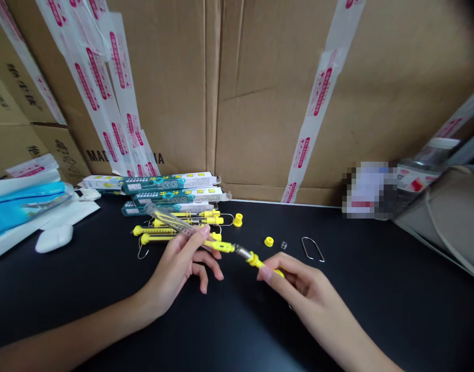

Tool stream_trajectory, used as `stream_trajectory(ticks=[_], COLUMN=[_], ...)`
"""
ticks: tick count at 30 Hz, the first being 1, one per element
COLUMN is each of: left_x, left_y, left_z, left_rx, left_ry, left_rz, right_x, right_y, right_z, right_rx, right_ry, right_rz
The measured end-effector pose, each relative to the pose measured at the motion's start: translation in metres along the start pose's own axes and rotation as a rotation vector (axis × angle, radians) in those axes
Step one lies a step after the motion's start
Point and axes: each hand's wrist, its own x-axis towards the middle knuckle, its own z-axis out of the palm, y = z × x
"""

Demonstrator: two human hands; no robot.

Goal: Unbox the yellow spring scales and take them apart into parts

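Observation:
My left hand (182,266) pinches a clear plastic tube (170,221) with a yellow inner rod (221,246) sticking out of its near end. My right hand (294,281) is closed on the other end of that rod, at a yellow end piece (256,260) with a short metal part beside it. Both hands hold the piece just above the black table (376,289). Behind my left hand lies a small pile of similar yellow and clear tubes (178,225) with wire hooks.
A yellow cap (268,241), a tiny spring (284,245) and a bent wire hook (312,248) lie right of the hands. Another yellow cap (238,219) sits by the pile. Printed boxes (170,188), a white mouse (54,238), blue packets (23,204) and cardboard cartons (260,93) stand behind.

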Motion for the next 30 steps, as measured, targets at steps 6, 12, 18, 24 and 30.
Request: stream_trajectory(ticks=[6,12,18,24,30], left_x=[0.0,-0.014,-0.021,-0.02,-0.021], left_y=[-0.005,-0.006,-0.005,-0.009,-0.01], left_z=[-0.004,-0.001,0.001,0.001,-0.002], left_rx=[0.157,0.75,1.032,1.091,1.144], left_ry=[-0.035,-0.364,-0.568,-0.564,-0.563], left_rz=[0.014,0.13,0.451,0.549,0.612], right_x=[-0.001,-0.008,-0.017,-0.018,-0.02], right_y=[-0.004,0.001,-0.007,-0.005,0.004], right_z=[0.001,0.007,0.012,0.022,0.02], right_rx=[0.256,0.296,0.394,0.435,0.289], right_ry=[0.1,0.039,-0.016,0.127,0.007], right_rz=[0.027,0.03,0.098,0.107,0.004])
